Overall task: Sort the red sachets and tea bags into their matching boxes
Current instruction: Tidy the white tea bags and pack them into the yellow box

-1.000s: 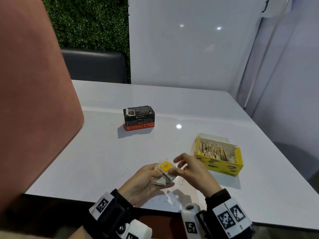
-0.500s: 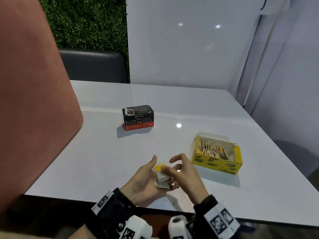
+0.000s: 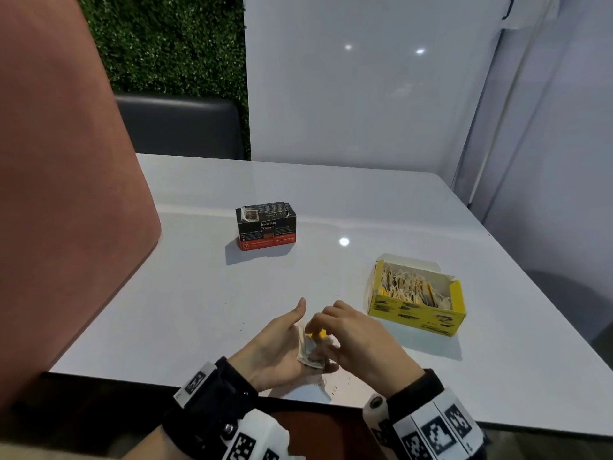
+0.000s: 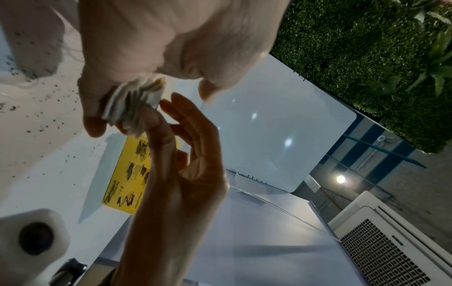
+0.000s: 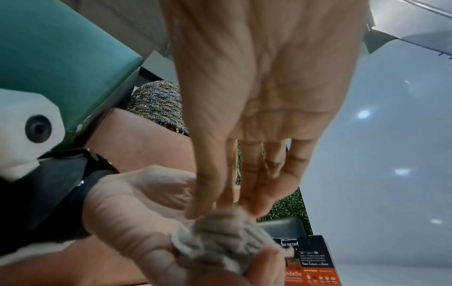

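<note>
White table (image 3: 199,293); hands clamp tea bags (image 3: 306,351) together; yellow box (image 3: 416,310) beside.

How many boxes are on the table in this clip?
2. A black and red box stands at the table's middle, closed on top. An open yellow box full of tea bags sits to the right, beside the hands.

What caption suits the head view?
Left hand holds tea bags; right hand picks one beside yellow box.
</note>
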Action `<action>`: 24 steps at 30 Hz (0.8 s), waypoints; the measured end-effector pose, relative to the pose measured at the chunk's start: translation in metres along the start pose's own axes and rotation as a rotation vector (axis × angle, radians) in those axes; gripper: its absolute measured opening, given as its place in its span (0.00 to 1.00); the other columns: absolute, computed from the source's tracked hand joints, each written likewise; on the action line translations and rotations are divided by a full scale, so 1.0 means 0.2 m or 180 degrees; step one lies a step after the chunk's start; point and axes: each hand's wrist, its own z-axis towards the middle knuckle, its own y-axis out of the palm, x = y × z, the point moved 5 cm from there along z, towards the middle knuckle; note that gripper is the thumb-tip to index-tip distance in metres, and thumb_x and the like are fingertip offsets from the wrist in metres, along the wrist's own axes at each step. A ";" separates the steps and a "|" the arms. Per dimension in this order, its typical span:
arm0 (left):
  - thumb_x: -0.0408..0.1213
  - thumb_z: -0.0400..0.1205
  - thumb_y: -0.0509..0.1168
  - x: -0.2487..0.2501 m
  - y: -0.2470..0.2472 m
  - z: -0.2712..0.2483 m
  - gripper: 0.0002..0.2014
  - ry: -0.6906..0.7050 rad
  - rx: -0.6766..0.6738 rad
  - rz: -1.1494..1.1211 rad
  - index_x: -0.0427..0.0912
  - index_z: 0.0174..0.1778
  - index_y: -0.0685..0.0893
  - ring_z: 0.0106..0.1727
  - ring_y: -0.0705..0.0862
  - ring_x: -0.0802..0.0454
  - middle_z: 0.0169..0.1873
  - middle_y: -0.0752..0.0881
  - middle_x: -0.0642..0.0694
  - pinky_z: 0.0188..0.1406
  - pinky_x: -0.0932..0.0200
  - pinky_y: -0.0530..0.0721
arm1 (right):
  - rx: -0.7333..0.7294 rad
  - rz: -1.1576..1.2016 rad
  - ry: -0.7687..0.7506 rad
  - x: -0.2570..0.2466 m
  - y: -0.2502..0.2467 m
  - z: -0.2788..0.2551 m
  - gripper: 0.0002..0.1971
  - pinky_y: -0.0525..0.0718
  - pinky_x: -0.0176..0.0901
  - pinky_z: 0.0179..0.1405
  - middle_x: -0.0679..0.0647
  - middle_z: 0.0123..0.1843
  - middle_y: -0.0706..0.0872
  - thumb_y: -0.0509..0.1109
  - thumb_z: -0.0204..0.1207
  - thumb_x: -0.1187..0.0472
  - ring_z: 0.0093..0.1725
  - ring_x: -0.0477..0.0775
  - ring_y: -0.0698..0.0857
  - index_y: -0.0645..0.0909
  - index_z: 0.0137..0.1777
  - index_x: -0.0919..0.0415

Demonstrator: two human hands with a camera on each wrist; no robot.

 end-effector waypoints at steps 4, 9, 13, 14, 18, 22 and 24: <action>0.61 0.83 0.49 -0.01 -0.01 0.00 0.36 -0.0036 -0.0028 -0.0005 0.29 0.69 0.71 0.51 0.77 0.39 0.48 0.77 0.32 0.60 0.42 0.78 | -0.0057 0.0004 -0.0046 0.01 0.01 0.01 0.11 0.79 0.47 0.50 0.48 0.56 0.83 0.63 0.79 0.56 0.58 0.50 0.74 0.79 0.60 0.53; 0.61 0.80 0.54 -0.02 0.00 0.00 0.36 -0.0160 -0.0164 -0.0093 0.28 0.66 0.71 0.53 0.74 0.39 0.51 0.75 0.32 0.56 0.48 0.78 | -0.0214 -0.0074 -0.0056 0.00 0.04 0.01 0.12 0.79 0.51 0.51 0.52 0.55 0.83 0.64 0.76 0.59 0.56 0.53 0.75 0.79 0.59 0.57; 0.60 0.83 0.49 -0.02 0.02 -0.01 0.37 -0.0137 -0.0154 0.0004 0.27 0.69 0.72 0.56 0.80 0.37 0.54 0.80 0.30 0.62 0.43 0.77 | -0.0078 -0.0005 -0.0089 0.01 0.04 0.02 0.10 0.79 0.50 0.50 0.54 0.53 0.84 0.62 0.79 0.61 0.55 0.55 0.77 0.80 0.57 0.59; 0.61 0.82 0.49 -0.02 0.02 -0.01 0.36 -0.0113 -0.0128 0.0023 0.28 0.68 0.72 0.55 0.80 0.37 0.54 0.79 0.31 0.61 0.43 0.78 | -0.0005 0.0025 -0.0058 0.01 0.02 0.02 0.10 0.79 0.50 0.50 0.54 0.52 0.84 0.62 0.79 0.60 0.54 0.55 0.78 0.81 0.56 0.60; 0.61 0.82 0.50 0.01 0.00 -0.01 0.35 -0.0055 0.0016 -0.0076 0.30 0.66 0.73 0.57 0.78 0.38 0.53 0.78 0.32 0.63 0.43 0.77 | 0.0244 0.0067 -0.0029 0.01 -0.02 0.00 0.11 0.80 0.51 0.51 0.54 0.53 0.84 0.63 0.79 0.59 0.56 0.55 0.78 0.80 0.58 0.60; 0.62 0.82 0.49 0.01 0.01 -0.01 0.35 -0.0129 0.0002 -0.0037 0.28 0.60 0.77 0.45 0.83 0.43 0.43 0.84 0.35 0.44 0.52 0.84 | -0.0115 -0.0015 -0.0015 -0.04 0.06 -0.01 0.14 0.79 0.52 0.53 0.55 0.57 0.80 0.64 0.77 0.58 0.59 0.55 0.75 0.78 0.61 0.60; 0.62 0.82 0.49 0.01 0.02 -0.01 0.36 -0.0118 0.0031 0.0012 0.28 0.61 0.77 0.45 0.83 0.42 0.43 0.84 0.35 0.44 0.51 0.85 | -0.0131 -0.0033 0.0048 -0.03 0.08 -0.01 0.14 0.79 0.52 0.53 0.55 0.57 0.80 0.65 0.77 0.59 0.59 0.55 0.74 0.77 0.61 0.60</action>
